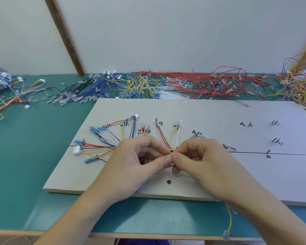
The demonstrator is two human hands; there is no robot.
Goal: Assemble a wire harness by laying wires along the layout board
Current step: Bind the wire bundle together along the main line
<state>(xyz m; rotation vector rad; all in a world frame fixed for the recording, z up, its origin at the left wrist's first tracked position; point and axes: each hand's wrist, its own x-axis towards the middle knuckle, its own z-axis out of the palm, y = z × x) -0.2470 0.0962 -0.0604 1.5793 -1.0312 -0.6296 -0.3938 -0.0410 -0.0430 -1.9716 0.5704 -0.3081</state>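
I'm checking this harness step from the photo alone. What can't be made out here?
Head view only:
- Wire bundle where both hands pinch it: hidden by left hand and right hand; whether a tie is on it can't be told.
- Handwritten labels on the layout board: too small.
- Yellow wire: upper end hidden under right wrist.
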